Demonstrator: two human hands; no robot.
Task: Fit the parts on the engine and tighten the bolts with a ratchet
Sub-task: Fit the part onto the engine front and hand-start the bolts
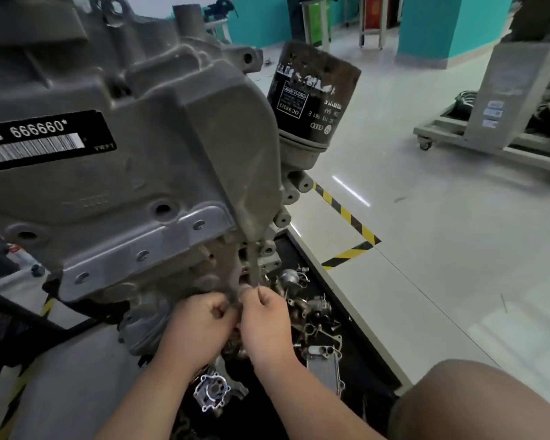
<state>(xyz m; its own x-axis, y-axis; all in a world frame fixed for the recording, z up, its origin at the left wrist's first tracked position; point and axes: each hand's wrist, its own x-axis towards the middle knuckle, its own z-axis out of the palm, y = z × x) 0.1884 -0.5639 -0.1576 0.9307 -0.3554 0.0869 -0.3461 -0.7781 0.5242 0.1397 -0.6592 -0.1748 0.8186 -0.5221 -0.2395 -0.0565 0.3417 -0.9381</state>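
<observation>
A grey engine (146,147) hangs upturned on a stand and fills the left of the view, with a black oil filter (311,100) on its right side. Both hands work at its lower edge. My left hand (197,325) has curled fingers pinching a small dark part against the engine. My right hand (264,319) pinches the same spot from the right, thumb and fingers together. The part itself is mostly hidden by the fingers. No ratchet shows.
A black tray (356,354) under the engine holds several loose metal parts, among them a silver pump housing (211,390) and a flat cooler (324,363). Yellow-black floor tape (346,214) runs to the right. Another grey wheeled stand (489,122) stands at far right. My knee (477,404) is at bottom right.
</observation>
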